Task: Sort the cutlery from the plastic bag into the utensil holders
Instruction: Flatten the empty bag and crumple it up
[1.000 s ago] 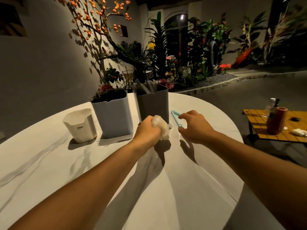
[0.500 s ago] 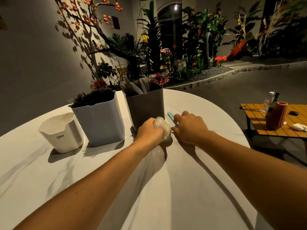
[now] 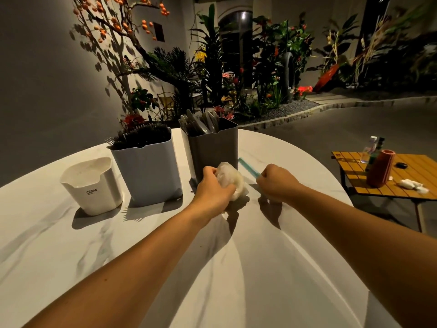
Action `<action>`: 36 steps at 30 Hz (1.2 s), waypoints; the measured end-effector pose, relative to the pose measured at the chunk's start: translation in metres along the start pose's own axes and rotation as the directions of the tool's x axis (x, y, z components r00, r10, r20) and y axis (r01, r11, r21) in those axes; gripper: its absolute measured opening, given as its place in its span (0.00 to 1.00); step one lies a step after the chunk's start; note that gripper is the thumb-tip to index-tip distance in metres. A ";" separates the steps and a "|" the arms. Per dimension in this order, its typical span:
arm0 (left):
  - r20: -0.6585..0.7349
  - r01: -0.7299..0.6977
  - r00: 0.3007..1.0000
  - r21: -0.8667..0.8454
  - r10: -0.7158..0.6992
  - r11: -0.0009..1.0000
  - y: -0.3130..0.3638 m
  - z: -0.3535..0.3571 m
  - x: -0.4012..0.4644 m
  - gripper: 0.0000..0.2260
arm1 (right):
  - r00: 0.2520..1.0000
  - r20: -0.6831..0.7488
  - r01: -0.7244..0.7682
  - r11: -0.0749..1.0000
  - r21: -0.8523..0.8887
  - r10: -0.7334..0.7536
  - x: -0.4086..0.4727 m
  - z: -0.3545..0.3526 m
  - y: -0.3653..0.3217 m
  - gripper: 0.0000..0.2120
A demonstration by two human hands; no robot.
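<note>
My left hand (image 3: 212, 188) grips a crumpled clear plastic bag (image 3: 230, 179) just above the white table (image 3: 165, 268), in front of the dark grey holder (image 3: 212, 152), which is full of grey cutlery. My right hand (image 3: 275, 183) curls round the near end of a thin teal utensil (image 3: 247, 167) that slants up and away, blurred. The pale blue holder (image 3: 146, 171) left of the grey one is packed with dark forks. A small white holder (image 3: 92, 185) stands furthest left; I see nothing inside it.
The round marble table's edge curves close behind the holders and to the right. A low wooden side table (image 3: 387, 181) with bottles, a terracotta cylinder (image 3: 379, 171) and crumpled tissue stands off to the right. Plants line the wall behind.
My right hand came down on the teal utensil beside the grey holder, closed on it and has lifted it off the table. The left hand kept hold of the bag.
</note>
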State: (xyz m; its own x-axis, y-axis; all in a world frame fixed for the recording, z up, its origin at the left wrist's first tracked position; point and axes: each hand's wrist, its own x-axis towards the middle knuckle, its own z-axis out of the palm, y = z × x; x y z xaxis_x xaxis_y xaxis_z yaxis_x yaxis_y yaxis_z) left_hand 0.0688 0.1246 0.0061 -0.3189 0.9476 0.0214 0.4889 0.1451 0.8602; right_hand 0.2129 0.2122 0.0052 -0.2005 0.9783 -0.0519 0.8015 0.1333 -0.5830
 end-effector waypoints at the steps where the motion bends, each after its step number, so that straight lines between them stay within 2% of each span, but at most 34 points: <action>1: 0.001 -0.011 1.000 -0.015 0.011 1.000 -0.001 -0.003 -0.001 0.25 | 1.000 0.005 -0.019 0.998 0.066 0.019 -0.004 -0.003 0.001 0.14; 5: 0.026 -0.046 0.999 -0.064 0.048 0.997 0.000 -0.010 -0.008 0.20 | 0.991 0.130 -0.022 0.961 0.275 -0.014 -0.032 -0.016 0.003 0.11; 9: 0.102 -0.073 0.991 -0.151 0.089 0.986 0.013 -0.005 -0.018 0.13 | 0.974 0.215 -0.013 0.935 0.355 -0.069 -0.061 -0.033 0.005 0.16; 12: 0.169 -0.048 0.981 -0.253 0.093 0.966 0.030 0.006 -0.027 0.15 | 0.986 0.159 -0.026 0.916 0.400 -0.041 -0.082 -0.049 0.012 0.12; 16: 0.258 0.003 0.963 -0.307 0.081 0.952 0.053 0.030 -0.051 0.18 | 0.995 0.093 -0.077 0.892 0.446 0.039 -0.112 -0.072 0.032 0.10; 22: 0.285 -0.006 0.952 -0.345 0.110 0.939 0.085 0.075 -0.092 0.17 | 0.992 0.049 -0.121 0.834 0.538 0.113 -0.166 -0.112 0.076 0.08; 26: 0.288 -0.113 0.941 -0.232 0.179 0.966 0.111 0.116 -0.121 0.13 | 0.986 0.063 -0.160 0.813 0.560 0.152 -0.195 -0.140 0.119 0.12; 29: 0.296 -0.148 0.937 -0.147 0.186 0.978 0.122 0.147 -0.140 0.15 | 0.977 0.100 -0.211 0.837 0.505 0.186 -0.213 -0.150 0.149 0.17; 32: 0.343 -0.173 0.921 -0.067 0.185 0.983 0.130 0.181 -0.160 0.17 | 0.961 0.159 -0.275 0.813 0.513 0.225 -0.232 -0.152 0.183 0.23; 35: 0.401 -0.215 0.891 -0.035 0.211 0.976 0.130 0.212 -0.174 0.10 | 0.931 0.280 -0.353 0.778 0.519 0.235 -0.244 -0.149 0.214 0.32; 36: 0.426 -0.219 0.879 -0.036 0.213 0.975 0.128 0.222 -0.180 0.08 | 0.923 0.303 -0.366 0.778 0.511 0.236 -0.248 -0.147 0.226 0.32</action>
State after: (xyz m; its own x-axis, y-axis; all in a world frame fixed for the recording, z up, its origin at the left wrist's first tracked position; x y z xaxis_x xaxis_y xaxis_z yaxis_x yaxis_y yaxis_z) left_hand 0.3686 0.0357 -0.0007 0.1696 0.9854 -0.0150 0.5169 -0.0760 0.8527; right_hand 0.5262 0.0231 0.0057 -0.1666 0.8868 -0.4312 0.4087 -0.3359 -0.8486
